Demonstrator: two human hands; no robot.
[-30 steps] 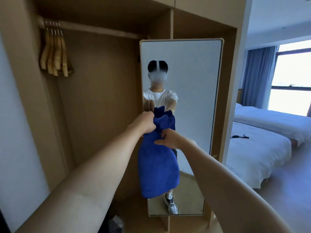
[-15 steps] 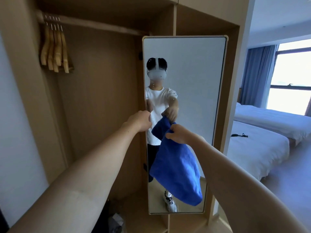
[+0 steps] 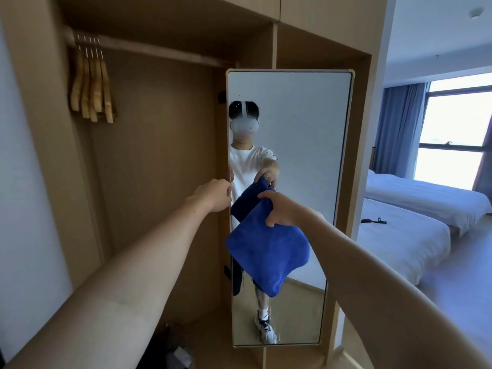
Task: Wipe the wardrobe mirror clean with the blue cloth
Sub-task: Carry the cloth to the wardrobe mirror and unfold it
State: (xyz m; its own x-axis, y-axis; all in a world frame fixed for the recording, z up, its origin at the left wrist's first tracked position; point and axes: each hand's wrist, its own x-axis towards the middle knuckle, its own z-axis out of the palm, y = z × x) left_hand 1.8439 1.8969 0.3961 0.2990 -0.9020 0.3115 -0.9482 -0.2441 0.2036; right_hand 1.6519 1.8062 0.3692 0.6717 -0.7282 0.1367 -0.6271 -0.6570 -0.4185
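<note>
Wardrobe mirror (image 3: 306, 155) stands upright in the open closet; the blue cloth (image 3: 266, 251) dangles before its lower half, pinched by the right hand (image 3: 282, 210). Left hand (image 3: 214, 194) curls round the mirror's left edge. Wooden hangers (image 3: 91, 86) hang beyond.

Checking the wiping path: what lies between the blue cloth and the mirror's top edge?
Only bare glass, in the head view: above the blue cloth, held by the right hand, the mirror shows just reflections.

Both hands (image 3: 279, 209) outstretched, seemingly curled
</note>
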